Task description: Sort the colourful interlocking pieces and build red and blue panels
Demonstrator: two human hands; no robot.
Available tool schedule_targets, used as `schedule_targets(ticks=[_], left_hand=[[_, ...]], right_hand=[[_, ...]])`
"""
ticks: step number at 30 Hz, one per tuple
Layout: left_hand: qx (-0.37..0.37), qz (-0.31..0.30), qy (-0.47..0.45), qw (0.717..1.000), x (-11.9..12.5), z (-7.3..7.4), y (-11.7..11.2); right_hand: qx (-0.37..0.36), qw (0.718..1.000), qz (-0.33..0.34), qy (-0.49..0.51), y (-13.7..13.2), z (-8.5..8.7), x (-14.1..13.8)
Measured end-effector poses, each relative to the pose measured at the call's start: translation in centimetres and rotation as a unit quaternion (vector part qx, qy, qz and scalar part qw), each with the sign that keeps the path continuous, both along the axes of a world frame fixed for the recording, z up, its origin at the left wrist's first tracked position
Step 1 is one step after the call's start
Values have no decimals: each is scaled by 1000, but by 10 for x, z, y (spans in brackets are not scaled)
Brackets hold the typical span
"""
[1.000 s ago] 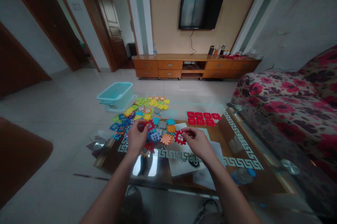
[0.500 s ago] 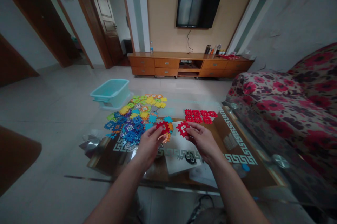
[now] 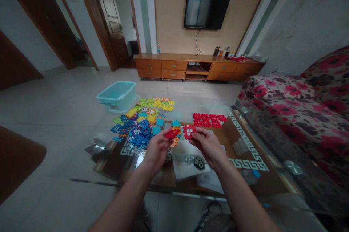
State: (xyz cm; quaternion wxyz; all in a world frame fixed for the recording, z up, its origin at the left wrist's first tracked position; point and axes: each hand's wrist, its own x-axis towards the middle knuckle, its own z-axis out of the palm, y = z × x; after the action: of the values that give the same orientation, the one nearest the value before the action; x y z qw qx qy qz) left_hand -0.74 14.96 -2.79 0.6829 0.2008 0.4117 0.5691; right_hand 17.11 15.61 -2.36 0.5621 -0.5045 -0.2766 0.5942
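Between thumb and fingers, my left hand [image 3: 157, 151] pinches a red interlocking tile [image 3: 172, 133], tilted so it looks nearly edge-on. My right hand [image 3: 208, 145] grips another red interlocking tile [image 3: 188, 132] with a window-shaped cutout, its face turned toward me. A small gap separates the two tiles above the glass table [image 3: 152, 183]. Several red tiles [image 3: 208, 120] lie in rows beyond my right hand. To the left spreads a pile of blue, yellow, green and orange tiles [image 3: 140, 130].
A turquoise plastic tub [image 3: 117, 96] stands beyond the pile at the left. Under the glass are papers [image 3: 188, 170] and a dark round item [image 3: 199, 163]. A flowered sofa [image 3: 289, 116] lines the right side. A wooden TV cabinet [image 3: 174, 66] stands along the far wall.
The tile in my left hand has tipped from facing me to almost edge-on. My right hand's tile has rotated more upright, facing me. The view has shifted slightly.
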Motion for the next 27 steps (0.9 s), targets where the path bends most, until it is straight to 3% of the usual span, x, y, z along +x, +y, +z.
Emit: schedule_targets(ticks=[10,27], left_hand=[[14,63,47,997,7,-8,0],[-15,32,29,999,11,-4,-4]], right_hand=[[4,999,13,-32,-4,6,4],[-7,1000,18,10,-6,8,-2]])
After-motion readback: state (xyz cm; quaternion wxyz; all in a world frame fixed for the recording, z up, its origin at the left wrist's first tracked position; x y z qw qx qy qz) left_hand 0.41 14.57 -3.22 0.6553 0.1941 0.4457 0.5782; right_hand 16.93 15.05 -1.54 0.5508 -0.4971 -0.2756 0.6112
